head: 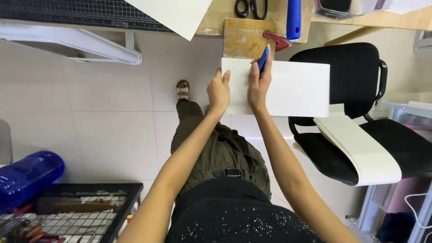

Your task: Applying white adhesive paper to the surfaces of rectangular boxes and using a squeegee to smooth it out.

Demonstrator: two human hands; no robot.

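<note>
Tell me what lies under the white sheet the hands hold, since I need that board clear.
The white sheet overlaps the near edge of a worn wooden board. Below its free end: black chair and floor. The covered board edge stays hidden.

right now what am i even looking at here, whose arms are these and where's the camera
The one picture comes from a camera worn on a person's head, looking down, so the arms are that person's own. The left hand steadies a white sheet of card at its left edge. The right hand holds a blue tool against the sheet. Above lies a wooden board on a table edge, with scissors. A black chair on the right carries a stack of sheets.
</note>
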